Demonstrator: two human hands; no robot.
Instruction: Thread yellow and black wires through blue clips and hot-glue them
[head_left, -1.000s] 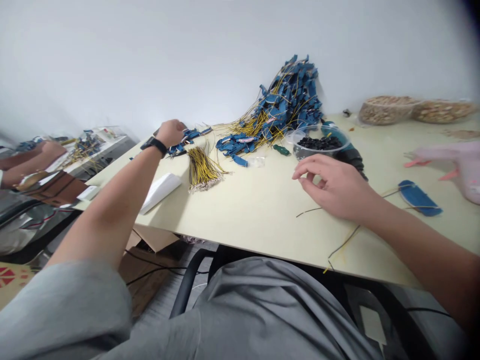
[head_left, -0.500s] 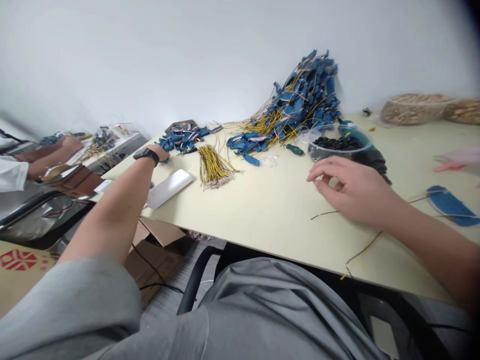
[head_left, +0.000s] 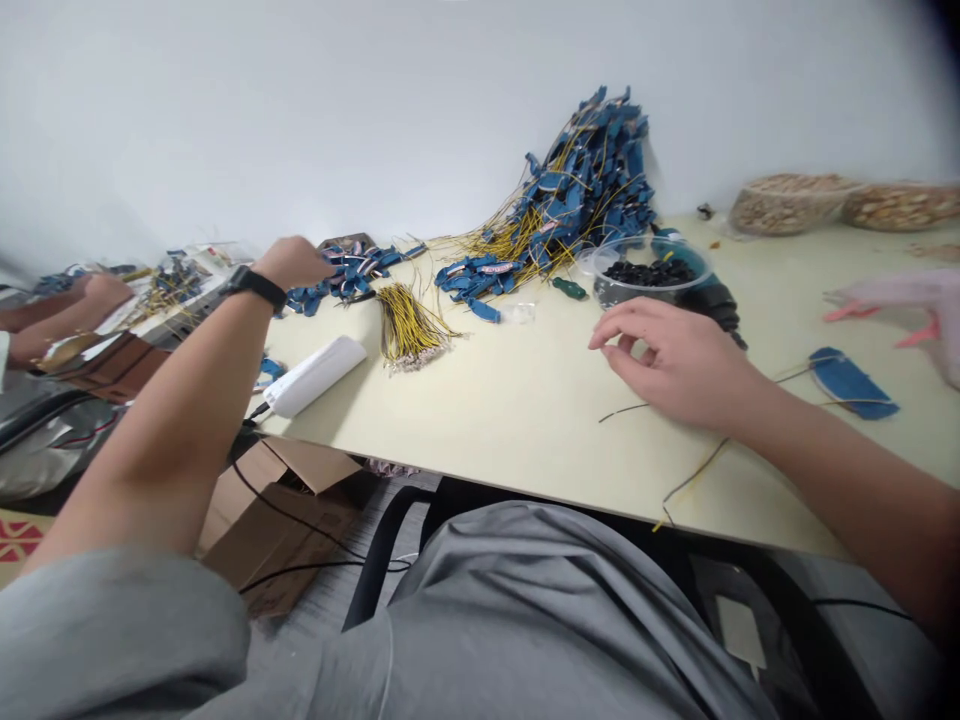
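Observation:
My left hand (head_left: 294, 262), with a black watch on its wrist, reaches to a loose pile of blue pieces (head_left: 352, 270) at the back left; its fingertips are mostly hidden. My right hand (head_left: 667, 355) hovers low over the table at the right, fingers loosely curled and thumb apart from the index finger, nothing visible between them. A thin dark wire (head_left: 626, 411) shows just left of this hand. To its right lies a single flat blue piece (head_left: 855, 384) with wires attached. A bundle of yellow and black wires (head_left: 411, 325) lies between the hands.
Behind my right hand stands a clear tub (head_left: 651, 290) of small black parts. A tall heap of blue wired pieces (head_left: 592, 180) leans on the wall. A white power bank-like block (head_left: 319, 375) lies front left, a pink tool (head_left: 930, 310) far right. A co-worker's hand (head_left: 105, 292) shows at left.
My left hand has lifted and moved slightly back over the blue pile. My right hand keeps its loose curl. The whole view has shifted, bringing more of the pink tool into sight.

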